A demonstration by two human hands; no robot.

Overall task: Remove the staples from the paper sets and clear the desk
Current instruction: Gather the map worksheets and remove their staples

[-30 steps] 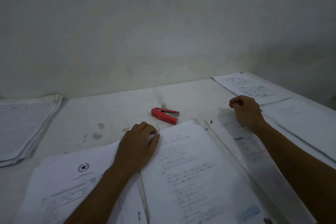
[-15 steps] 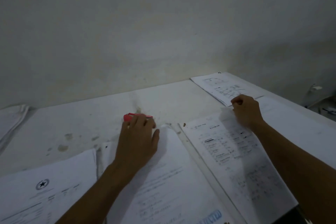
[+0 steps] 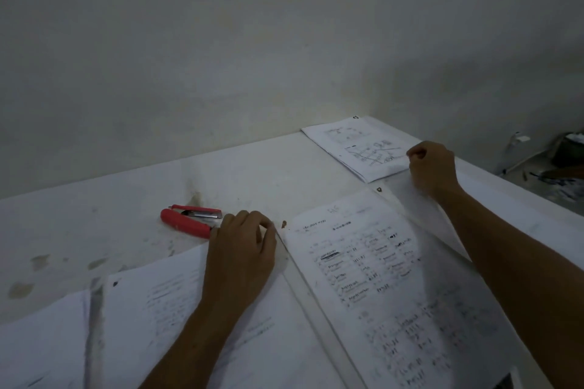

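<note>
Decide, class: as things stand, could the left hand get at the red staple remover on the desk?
Probably yes. The left hand rests on a paper set, its fingertips right beside the red staple remover. Nothing lies between them, and the remover sits in the open on the desk.

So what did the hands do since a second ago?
The left hand slid forward over the papers to the red staple remover, covered it for a moment, and now rests beside its near end; whether it touches is unclear. The right hand, fingers curled, stayed at the corner of the sheet it holds. The camera turned right.
</note>
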